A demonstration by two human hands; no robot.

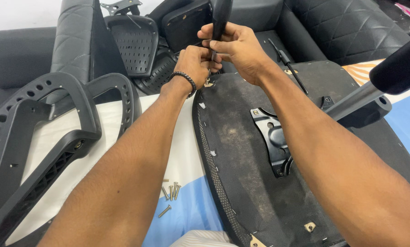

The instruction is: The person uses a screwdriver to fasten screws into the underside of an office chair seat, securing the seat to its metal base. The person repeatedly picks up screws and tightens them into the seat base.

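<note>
Your right hand grips the black tool handle at upper centre, and your left hand fingers pinch its tip. If the tip slips at the seat base edge, it may hit your fingers.

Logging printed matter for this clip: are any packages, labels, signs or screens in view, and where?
None in view: no package, label, sign or screen shows. Only the upturned chair seat, black armrest frames and loose screws lie about the left hand and right hand, which grip a black tool handle.
</note>
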